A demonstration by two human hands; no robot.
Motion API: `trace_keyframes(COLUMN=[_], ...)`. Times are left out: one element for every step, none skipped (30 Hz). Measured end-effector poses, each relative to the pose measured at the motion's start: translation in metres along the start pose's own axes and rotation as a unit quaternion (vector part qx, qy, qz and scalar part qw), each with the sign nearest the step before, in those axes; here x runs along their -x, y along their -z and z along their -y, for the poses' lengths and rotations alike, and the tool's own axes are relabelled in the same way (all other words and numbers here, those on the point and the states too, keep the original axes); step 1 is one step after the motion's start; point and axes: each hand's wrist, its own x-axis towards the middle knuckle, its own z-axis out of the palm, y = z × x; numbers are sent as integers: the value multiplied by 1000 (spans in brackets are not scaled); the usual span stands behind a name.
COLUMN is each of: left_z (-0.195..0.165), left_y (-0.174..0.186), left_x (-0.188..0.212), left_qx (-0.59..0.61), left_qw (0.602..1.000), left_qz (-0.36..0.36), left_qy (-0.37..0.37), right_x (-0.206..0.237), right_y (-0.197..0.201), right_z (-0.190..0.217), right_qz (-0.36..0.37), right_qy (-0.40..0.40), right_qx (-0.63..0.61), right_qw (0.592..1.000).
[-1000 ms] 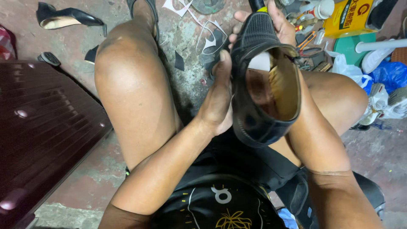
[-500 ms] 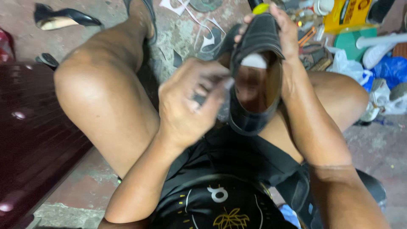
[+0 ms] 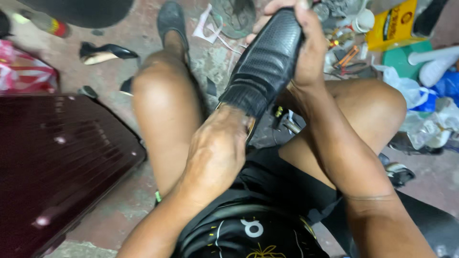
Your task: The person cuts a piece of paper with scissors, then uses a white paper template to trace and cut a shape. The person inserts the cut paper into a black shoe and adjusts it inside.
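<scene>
— Fingers of the right hand [image 3: 306, 52]?
— Wrapped round the black shoe's [image 3: 265, 67] toe, above the knees.
— Left hand [image 3: 217, 153]?
— Curled at the shoe's heel opening; grip hidden.

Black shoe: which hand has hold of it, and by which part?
The right hand grips the black shoe at its toe end. The left hand is at its heel opening; whether its fingers grip there cannot be told.
</scene>
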Motion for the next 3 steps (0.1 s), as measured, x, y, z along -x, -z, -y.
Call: trace_keyframes(left_z=[1, 0, -1], left_y=[1, 2, 2], left_x=[3, 7, 8], left_qx=[14, 86, 157], left_qw=[999, 992, 975], left_qz=[-1, -2, -1], left_qy=[29, 96, 158], right_x=[3, 7, 11], right_y=[-12, -23, -30], right_z=[4, 9, 23], right_qz=[8, 11, 10], right_qy=[29, 61, 72], right_qx=[22, 45, 44], right_qw=[999, 997, 996])
